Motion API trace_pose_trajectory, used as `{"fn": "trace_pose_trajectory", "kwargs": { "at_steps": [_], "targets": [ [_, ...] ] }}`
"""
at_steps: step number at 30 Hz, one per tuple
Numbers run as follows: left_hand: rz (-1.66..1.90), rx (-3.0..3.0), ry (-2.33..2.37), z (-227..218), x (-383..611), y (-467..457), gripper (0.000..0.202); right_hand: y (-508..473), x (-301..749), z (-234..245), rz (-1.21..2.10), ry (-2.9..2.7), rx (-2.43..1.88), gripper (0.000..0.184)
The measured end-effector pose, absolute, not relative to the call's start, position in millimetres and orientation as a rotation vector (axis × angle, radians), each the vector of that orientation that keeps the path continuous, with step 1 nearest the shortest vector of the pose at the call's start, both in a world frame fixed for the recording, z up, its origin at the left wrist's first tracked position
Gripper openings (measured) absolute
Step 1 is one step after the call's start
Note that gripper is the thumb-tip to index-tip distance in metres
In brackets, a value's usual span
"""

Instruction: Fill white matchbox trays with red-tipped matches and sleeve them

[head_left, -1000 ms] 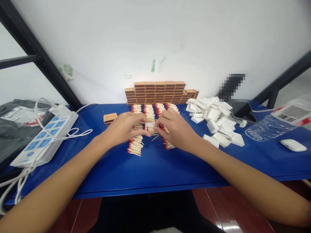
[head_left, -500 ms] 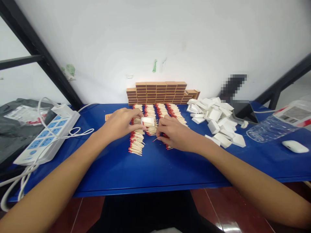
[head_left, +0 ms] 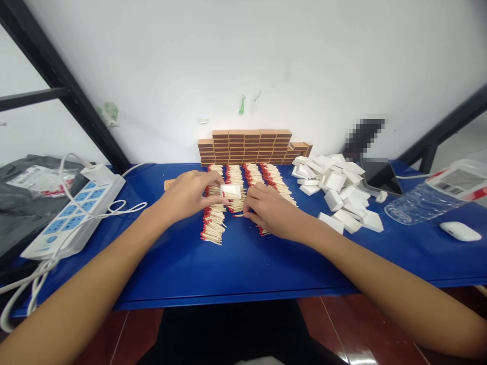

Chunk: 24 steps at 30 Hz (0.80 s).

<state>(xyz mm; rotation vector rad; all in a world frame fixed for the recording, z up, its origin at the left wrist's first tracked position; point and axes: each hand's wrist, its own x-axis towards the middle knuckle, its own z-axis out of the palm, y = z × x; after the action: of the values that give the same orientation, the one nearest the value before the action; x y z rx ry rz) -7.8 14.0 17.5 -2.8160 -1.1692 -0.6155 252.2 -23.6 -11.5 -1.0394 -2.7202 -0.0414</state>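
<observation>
My left hand (head_left: 194, 193) grips the left end of a small white matchbox tray (head_left: 231, 191) between thumb and fingers. Some matches show at the tray's near side. My right hand (head_left: 268, 209) is closed, its fingertips pinching a single match (head_left: 238, 215) whose red head points left, just below the tray. Around both hands lie rows of red-headed matches, among them a left row (head_left: 213, 223) and a right row (head_left: 276, 177). The right hand covers part of the rows on its side.
Brown matchbox sleeves (head_left: 245, 147) stand stacked against the wall. White trays (head_left: 338, 187) lie heaped at right, near a phone (head_left: 380, 176), a plastic bottle (head_left: 422, 203) and a white case (head_left: 460, 231). A power strip (head_left: 76, 213) with cables sits at left.
My right hand has shifted slightly left, and the match in its fingers now lies more level, nearer the tray. My left hand and the tray have hardly moved.
</observation>
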Motion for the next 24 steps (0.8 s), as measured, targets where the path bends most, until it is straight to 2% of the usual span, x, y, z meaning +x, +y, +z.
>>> {"fn": "trace_pose_trajectory", "kwargs": {
  "at_steps": [8, 17, 24],
  "targets": [
    [-0.573, -2.828, -1.163, 17.3, -7.7, 14.0, 0.040, -29.8, 254.0, -1.0, 0.134, -2.602, -0.931, 0.015],
    [-0.725, -2.909, -1.085, 12.8, 5.6, 2.2, 0.046, -26.4, 250.5, 0.3, -0.114, -2.356, -0.979, 0.010],
    [-0.784, -2.907, -1.132, 15.3, 8.0, -0.9, 0.047, -25.7, 249.8, -0.7, -0.145, -2.312, -0.951, 0.009]
  ]
}}
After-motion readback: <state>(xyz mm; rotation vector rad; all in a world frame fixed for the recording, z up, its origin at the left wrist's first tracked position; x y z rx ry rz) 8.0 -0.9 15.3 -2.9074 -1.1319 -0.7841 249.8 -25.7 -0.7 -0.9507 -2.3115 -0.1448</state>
